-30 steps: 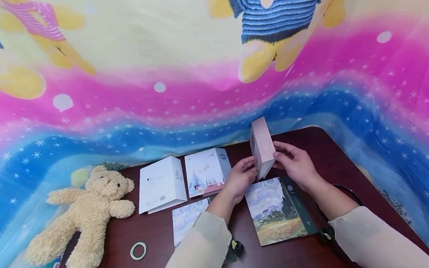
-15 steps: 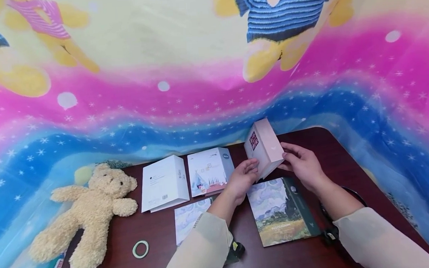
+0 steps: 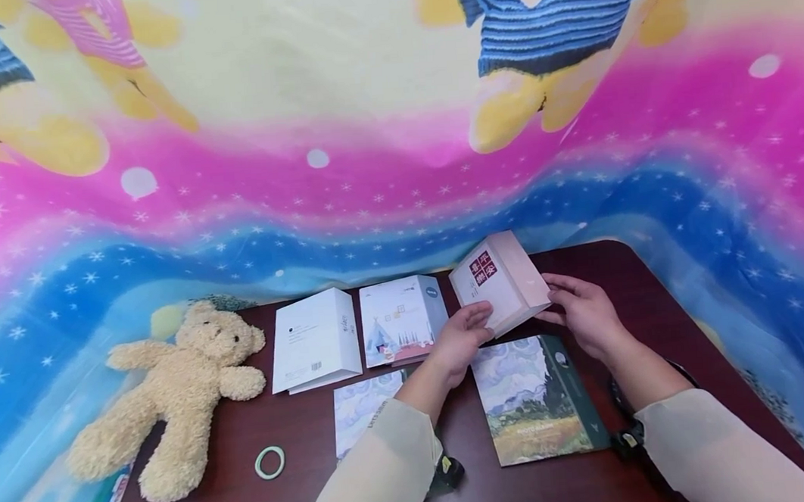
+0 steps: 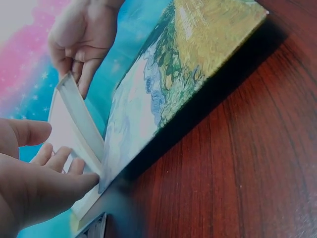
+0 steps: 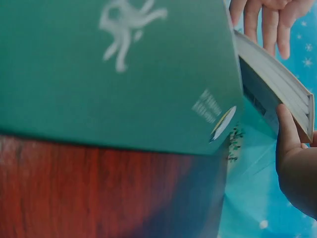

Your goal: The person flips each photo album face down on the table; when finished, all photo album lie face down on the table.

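A thick pale pink and white album (image 3: 509, 287) with red characters on its cover leans back at the rear right of the table. My right hand (image 3: 586, 317) pinches its lower spine corner, with the thumb (image 5: 285, 129) on one cover in the right wrist view. At the front cover's lower edge, the extended fingers of my left hand (image 3: 458, 343) lie against it. The left wrist view shows the album's page edges (image 4: 81, 121) between both hands. Just in front lies a photo album with a painted landscape and green spine (image 3: 536, 407).
Two white albums, one plain (image 3: 314, 339) and one with a tent picture (image 3: 402, 319), stand to the left. Another landscape album (image 3: 365, 404) is partly under my left sleeve. A teddy bear (image 3: 187, 391) and a green ring (image 3: 270, 463) occupy the left side. Patterned cloth (image 3: 372, 192) hangs behind.
The pink and white album has turned and tilted back, so its front cover with red characters now faces up toward me. Both hands have moved slightly with it.
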A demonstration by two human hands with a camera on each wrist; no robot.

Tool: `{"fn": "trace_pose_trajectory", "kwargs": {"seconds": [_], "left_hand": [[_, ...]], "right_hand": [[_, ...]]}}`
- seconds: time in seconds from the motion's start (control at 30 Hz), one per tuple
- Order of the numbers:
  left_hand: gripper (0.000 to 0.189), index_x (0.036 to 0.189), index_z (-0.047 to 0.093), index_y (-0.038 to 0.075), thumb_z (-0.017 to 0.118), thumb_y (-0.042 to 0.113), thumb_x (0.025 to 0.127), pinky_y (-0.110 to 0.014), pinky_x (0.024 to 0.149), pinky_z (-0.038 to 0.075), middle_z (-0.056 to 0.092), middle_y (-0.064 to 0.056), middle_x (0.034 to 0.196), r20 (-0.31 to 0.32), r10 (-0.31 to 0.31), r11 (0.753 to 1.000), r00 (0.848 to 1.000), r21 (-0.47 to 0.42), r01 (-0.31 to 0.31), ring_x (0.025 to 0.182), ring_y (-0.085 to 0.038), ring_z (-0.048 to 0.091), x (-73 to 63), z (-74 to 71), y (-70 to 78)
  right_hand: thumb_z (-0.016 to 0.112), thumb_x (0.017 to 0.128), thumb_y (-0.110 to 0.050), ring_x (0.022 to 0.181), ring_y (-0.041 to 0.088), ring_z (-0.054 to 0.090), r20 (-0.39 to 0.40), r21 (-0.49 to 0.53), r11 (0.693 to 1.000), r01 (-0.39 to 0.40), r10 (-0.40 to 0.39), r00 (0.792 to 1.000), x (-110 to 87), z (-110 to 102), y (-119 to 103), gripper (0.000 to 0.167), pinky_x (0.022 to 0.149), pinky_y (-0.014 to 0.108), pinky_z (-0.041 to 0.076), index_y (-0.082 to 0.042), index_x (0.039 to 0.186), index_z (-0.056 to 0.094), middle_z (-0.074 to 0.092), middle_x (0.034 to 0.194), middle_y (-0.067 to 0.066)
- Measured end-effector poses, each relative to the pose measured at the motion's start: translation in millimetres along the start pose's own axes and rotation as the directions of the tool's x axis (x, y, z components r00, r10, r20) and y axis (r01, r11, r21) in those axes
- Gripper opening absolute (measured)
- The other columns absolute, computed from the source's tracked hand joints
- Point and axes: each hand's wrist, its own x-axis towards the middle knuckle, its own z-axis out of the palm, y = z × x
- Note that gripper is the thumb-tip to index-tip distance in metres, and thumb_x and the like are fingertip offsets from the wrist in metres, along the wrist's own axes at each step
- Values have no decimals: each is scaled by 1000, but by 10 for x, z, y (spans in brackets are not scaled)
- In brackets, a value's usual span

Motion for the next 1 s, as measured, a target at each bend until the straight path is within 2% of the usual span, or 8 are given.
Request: {"fn": "trace_pose_trajectory", "kwargs": {"seconds": [0.13,0.4,0.63,0.73,0.87,1.0], "left_hand": [[49,144,58,7,62,-3,96,-46,119,36,59,-5,147,-1,-15,1000,1000,19,15,143,-25,46,-10,17,-5],[48,145,57,7,61,-2,98,-44,120,35,58,-7,149,-7,-28,999,1000,30,28,143,-25,47,-6,17,21],[48,145,57,4,62,-3,97,-43,119,37,58,-9,147,-28,-45,998,999,42,46,142,-25,48,-5,6,23],[49,144,57,3,63,-4,96,-44,118,38,58,-11,147,-38,-45,998,998,43,46,141,-27,49,-3,-3,18],[49,144,58,3,64,-3,96,-43,118,39,59,-11,146,-46,-55,998,997,34,57,141,-27,49,1,-17,11],[51,144,57,3,66,-2,95,-43,117,39,58,-12,146,-46,-47,998,998,41,49,140,-28,50,3,-31,4]], "right_hand": [[45,111,-11,107,5,67,-2,9,1000,-25,25,1000,30,-66,76,51,94,39,58,6,157,34,34,157,29],[45,111,-12,105,4,67,-6,-19,998,-58,58,998,81,-123,142,51,97,40,55,6,158,34,34,158,30],[46,110,-11,107,2,65,-6,-120,986,-120,120,993,102,-189,213,51,101,36,53,3,158,36,36,157,31],[48,110,-12,115,10,62,-14,-196,972,-132,131,991,120,-215,256,50,99,32,54,1,158,38,38,156,31],[49,110,-13,129,26,55,-31,-261,954,-144,141,990,149,-220,299,49,97,29,55,0,157,41,42,154,29],[49,109,-12,133,33,52,-38,-325,934,-145,140,989,161,-220,324,48,95,28,56,0,155,44,48,149,27]]}}
